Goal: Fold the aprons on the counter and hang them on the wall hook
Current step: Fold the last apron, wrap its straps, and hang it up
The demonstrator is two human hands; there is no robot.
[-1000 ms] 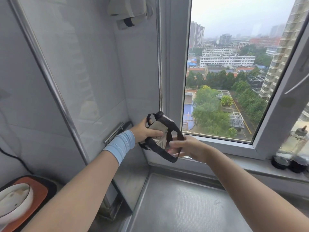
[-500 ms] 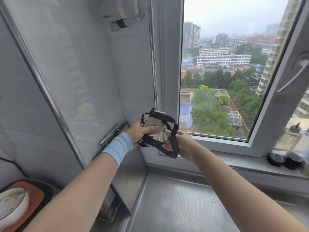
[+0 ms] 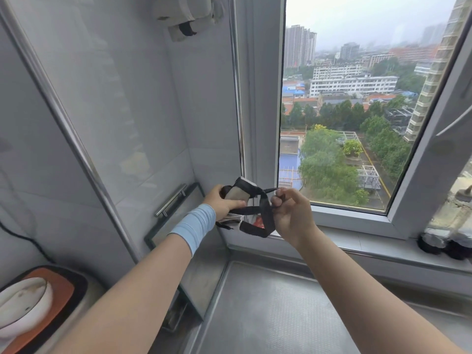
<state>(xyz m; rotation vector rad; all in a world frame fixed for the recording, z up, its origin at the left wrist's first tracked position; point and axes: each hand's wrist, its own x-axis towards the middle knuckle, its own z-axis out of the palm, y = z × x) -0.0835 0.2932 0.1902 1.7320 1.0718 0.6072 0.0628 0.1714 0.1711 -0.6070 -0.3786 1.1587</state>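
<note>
The apron (image 3: 237, 198) is folded into a small, tight, pale bundle wrapped in its black straps (image 3: 265, 213) and held in the air just left of the window (image 3: 258, 98), near its lower corner. The left hand (image 3: 221, 205) grips the bundle, and the right hand (image 3: 291, 215) pinches a strap loop. High up, left of the window, hangs what may be a second apron (image 3: 189, 19).

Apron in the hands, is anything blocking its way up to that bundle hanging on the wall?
Nothing visible: only bare wall tile lies between the apron and the hanging bundle.
</note>
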